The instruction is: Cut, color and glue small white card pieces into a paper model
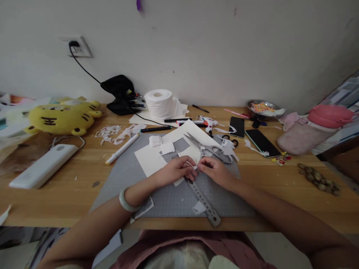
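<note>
My left hand (175,170) and my right hand (214,169) meet over the grey cutting mat (168,198), fingertips pinched together on a small white paper piece (193,164). A pale bangle sits on my left wrist. A metal ruler (203,200) lies diagonally under my hands, running toward the table's front edge. Silver scissors (209,149) rest just beyond my right hand on white paper sheets (150,158). How the paper piece is folded is hidden by my fingers.
A wooden table (56,194) carries a yellow tiger plush (63,117), a white power bank (43,166), a white marker (122,148), a tissue roll (159,102), two phones (262,142), a glue gun (209,123), a pink bottle (314,129), a metal bowl (262,107) and several nuts (318,178).
</note>
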`<state>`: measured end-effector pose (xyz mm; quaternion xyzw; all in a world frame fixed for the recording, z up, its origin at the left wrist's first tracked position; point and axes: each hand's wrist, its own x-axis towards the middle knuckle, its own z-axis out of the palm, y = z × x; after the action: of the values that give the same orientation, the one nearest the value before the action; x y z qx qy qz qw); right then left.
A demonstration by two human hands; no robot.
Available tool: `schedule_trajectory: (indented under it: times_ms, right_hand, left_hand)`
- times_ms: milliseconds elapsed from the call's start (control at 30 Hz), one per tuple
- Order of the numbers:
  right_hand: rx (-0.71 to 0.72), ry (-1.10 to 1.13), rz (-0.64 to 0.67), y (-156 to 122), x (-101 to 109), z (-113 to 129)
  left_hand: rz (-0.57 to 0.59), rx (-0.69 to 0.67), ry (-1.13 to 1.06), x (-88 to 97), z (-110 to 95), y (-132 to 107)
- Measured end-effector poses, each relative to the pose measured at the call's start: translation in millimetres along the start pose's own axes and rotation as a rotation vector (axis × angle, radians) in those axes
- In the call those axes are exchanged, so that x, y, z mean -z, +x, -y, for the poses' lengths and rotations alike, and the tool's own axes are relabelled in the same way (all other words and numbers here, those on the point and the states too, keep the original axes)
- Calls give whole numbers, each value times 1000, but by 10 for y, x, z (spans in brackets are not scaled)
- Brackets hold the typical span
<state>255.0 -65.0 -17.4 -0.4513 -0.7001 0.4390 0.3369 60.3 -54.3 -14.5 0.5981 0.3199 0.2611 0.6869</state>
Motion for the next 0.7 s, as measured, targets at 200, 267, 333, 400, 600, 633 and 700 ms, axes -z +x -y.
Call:
schedule_trajectory:
  times_ms: [200, 267, 333, 400, 600, 633, 700]
  right_hand:
    - [-53, 98, -21, 12, 1, -7]
    - [-57, 108, -29, 10, -7, -7]
    - [-49, 106, -27, 5, -12, -5]
    - [-26, 85, -21, -2, -12, 2]
    - [-16, 109, -20, -8, -11, 10]
    - [-26, 121, -20, -6, -15, 7]
    - [-38, 133, -19, -3, -25, 5]
  left_hand:
    - [-63, 42, 7, 63, -58, -18]
    - [-92, 47, 23, 97, -84, -18]
    - [-102, 43, 82, 123, -106, -18]
    - [-71, 39, 170, 131, -115, -19]
    - [71, 82, 267, 83, -76, -25]
    - [74, 88, 259, 78, -70, -25]
    - [76, 94, 235, 77, -65, -23]
